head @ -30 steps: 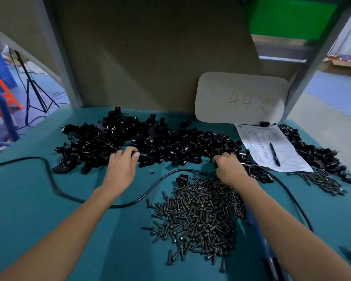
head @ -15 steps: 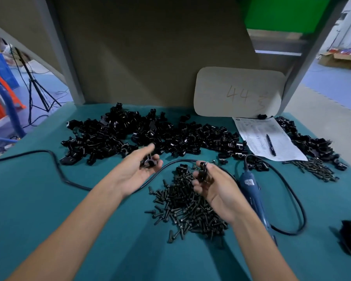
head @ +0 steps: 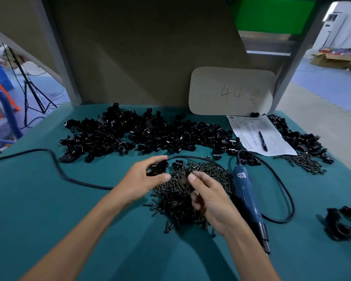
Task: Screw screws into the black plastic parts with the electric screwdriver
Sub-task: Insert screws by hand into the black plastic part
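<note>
The step in hand looks like pairing 1 part with 1 screw before the driver is picked up, and it would go best if the black plastic part is turned so its screw hole faces up and toward the person. It should be gripped by its sides so no finger covers the hole. A single screw from the pile of screws in the middle of the bench should then be stood straight in that hole. The electric screwdriver lies untouched on the bench just right of the pile, so it is a short reach once the screw is seated. The left hand hovers above the left edge of the screw pile, with its fingers and thumb curled around the part. That part is clear of the heap of black plastic parts along the far edge. The right hand is over the pile with its fingers curled in and its thumb pressed toward the forefinger. Something small and dark sits at the tips, but against the screws below I cannot tell whether it is pinched there.
</note>
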`<move>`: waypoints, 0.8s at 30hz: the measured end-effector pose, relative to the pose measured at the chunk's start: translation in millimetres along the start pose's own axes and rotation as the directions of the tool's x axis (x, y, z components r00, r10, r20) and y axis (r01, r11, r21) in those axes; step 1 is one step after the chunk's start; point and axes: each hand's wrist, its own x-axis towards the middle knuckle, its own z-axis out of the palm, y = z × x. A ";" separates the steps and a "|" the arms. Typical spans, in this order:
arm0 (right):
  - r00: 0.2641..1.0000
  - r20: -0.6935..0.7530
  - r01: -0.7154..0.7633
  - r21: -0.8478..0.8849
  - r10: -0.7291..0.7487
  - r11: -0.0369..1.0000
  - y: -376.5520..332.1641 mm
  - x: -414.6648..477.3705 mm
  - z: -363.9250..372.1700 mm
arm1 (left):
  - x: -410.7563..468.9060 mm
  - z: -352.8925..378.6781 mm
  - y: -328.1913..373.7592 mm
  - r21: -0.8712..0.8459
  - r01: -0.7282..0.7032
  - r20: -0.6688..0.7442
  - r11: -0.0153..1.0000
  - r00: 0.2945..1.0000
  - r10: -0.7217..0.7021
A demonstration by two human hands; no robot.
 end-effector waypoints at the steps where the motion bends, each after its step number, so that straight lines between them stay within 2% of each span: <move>1: 0.999 -0.020 0.025 -0.006 -0.025 1.000 -0.2 0.3 0.2 | -0.7 1.0 -1.3 -0.025 0.011 -0.001 1.000 1.000 -0.011; 5: 0.991 -0.047 0.123 0.010 -0.122 0.992 -4.7 4.2 4.2 | -6.2 3.6 -2.1 -0.079 0.029 0.123 0.996 0.992 -0.019; 8: 0.992 -0.032 0.122 -0.025 -0.123 0.992 -6.4 7.8 9.5 | -9.5 10.0 -2.0 -0.133 0.040 0.215 0.990 0.976 -0.010; 14: 0.997 0.015 0.068 0.059 -0.069 0.996 -1.2 6.8 18.2 | -7.4 11.6 -1.5 0.032 0.120 0.217 0.992 0.968 -0.125; 17: 0.997 0.034 0.064 0.081 -0.067 0.995 -1.9 7.3 20.6 | -8.5 11.2 -1.7 0.044 0.098 0.237 0.994 0.966 -0.106; 20: 0.996 0.018 0.081 0.113 -0.084 0.990 -2.7 8.3 19.7 | -8.6 11.2 1.0 -0.160 0.080 0.145 0.984 0.988 -0.057; 24: 0.995 0.032 0.088 0.191 -0.096 0.978 -1.7 6.7 17.0 | -5.1 11.6 5.0 -0.489 0.120 0.031 0.864 0.992 -0.121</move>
